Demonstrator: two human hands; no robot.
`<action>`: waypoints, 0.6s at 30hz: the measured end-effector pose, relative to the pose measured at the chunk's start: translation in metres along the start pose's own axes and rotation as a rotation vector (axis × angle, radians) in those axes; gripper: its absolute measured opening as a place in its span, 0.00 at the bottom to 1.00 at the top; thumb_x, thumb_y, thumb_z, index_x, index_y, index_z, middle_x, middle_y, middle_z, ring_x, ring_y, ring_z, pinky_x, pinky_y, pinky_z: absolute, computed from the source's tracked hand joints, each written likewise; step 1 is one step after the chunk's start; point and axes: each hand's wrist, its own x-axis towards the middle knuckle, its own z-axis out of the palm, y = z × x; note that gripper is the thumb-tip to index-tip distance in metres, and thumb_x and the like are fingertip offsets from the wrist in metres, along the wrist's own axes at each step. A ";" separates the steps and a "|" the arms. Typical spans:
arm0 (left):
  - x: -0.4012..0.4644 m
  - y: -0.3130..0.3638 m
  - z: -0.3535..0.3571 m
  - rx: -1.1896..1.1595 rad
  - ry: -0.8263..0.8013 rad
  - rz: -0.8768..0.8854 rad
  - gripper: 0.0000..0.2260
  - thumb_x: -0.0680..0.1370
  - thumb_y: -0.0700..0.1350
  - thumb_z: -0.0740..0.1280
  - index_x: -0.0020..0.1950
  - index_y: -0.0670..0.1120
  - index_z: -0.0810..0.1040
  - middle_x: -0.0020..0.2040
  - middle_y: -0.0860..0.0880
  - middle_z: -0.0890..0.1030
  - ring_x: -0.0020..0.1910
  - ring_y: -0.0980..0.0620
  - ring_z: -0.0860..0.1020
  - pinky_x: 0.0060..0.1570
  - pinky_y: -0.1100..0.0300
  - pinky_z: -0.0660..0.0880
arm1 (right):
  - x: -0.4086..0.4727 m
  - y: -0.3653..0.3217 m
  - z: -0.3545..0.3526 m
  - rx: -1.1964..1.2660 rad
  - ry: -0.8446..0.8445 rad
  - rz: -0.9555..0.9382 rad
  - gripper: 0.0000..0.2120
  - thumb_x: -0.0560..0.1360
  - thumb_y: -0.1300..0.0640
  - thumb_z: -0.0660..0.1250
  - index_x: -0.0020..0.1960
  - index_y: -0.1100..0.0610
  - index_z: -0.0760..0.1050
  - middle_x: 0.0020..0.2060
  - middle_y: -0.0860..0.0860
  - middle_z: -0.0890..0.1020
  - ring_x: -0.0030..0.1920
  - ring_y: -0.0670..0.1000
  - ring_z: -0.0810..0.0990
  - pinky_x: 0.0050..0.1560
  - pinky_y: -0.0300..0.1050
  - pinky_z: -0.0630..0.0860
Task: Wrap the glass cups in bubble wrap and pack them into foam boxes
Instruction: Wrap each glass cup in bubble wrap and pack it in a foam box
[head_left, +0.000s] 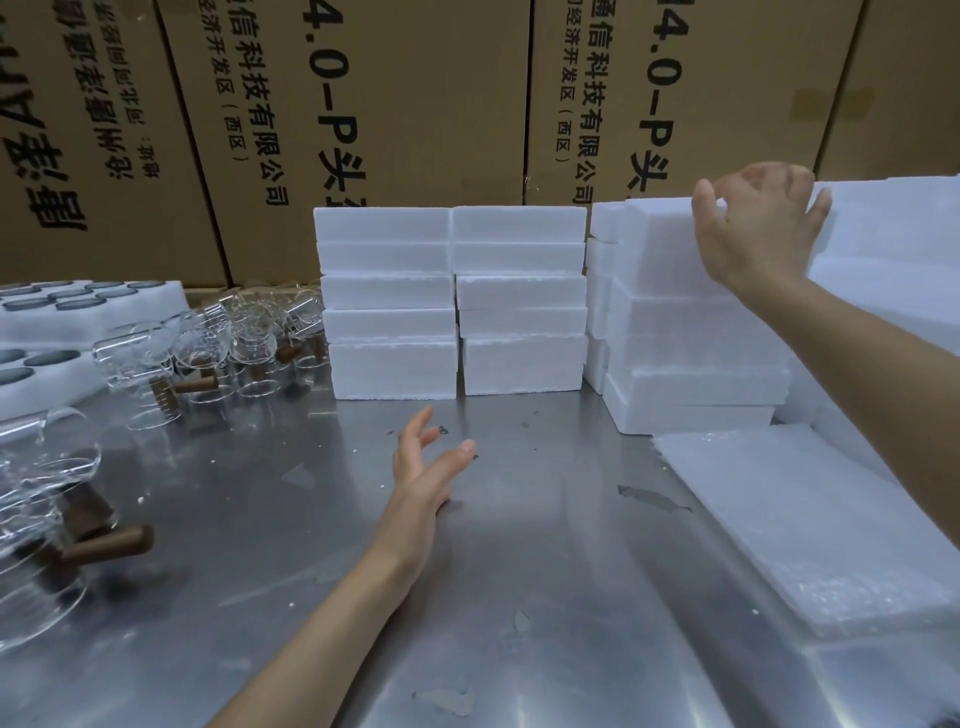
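Packing warehouse, printed cardboard cartons (363, 130) stacked behind steel table (519, 545), foam boxes (452, 301)

The right hand (753, 228) grips the top white foam box (670, 244) on a stack. The left hand (423, 467) is open above the shiny desk (519, 545). Glass cups (197, 338) sit at the left.

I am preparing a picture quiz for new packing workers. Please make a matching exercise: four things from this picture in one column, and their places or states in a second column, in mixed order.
Things:
1. right hand
2. left hand
3. glass cups
4. bubble wrap sheets

Places or states:
A. lying flat on the table, right side
B. open and empty, above the middle of the table
C. gripping the top foam box of the right stack
D. standing in a group on the left

Pairs: 1-C, 2-B, 3-D, 4-A
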 end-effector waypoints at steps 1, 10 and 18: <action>0.000 0.000 0.000 -0.007 0.007 -0.001 0.27 0.65 0.56 0.64 0.63 0.62 0.64 0.65 0.55 0.67 0.62 0.55 0.73 0.49 0.62 0.70 | 0.000 -0.002 -0.002 0.010 -0.010 0.001 0.24 0.78 0.44 0.49 0.55 0.58 0.78 0.66 0.56 0.70 0.71 0.58 0.58 0.73 0.61 0.45; 0.067 0.011 -0.011 0.237 0.183 0.070 0.08 0.80 0.40 0.63 0.58 0.50 0.74 0.56 0.50 0.77 0.53 0.52 0.75 0.44 0.68 0.69 | -0.021 -0.082 -0.012 0.569 0.186 -0.298 0.16 0.78 0.56 0.54 0.59 0.60 0.74 0.54 0.54 0.76 0.58 0.52 0.71 0.58 0.39 0.63; 0.180 0.069 0.005 0.364 0.241 0.116 0.20 0.81 0.44 0.59 0.73 0.45 0.66 0.69 0.49 0.71 0.63 0.51 0.70 0.55 0.61 0.64 | -0.054 -0.132 0.071 0.823 -0.302 0.205 0.24 0.79 0.58 0.50 0.76 0.57 0.56 0.74 0.51 0.63 0.71 0.52 0.63 0.65 0.45 0.61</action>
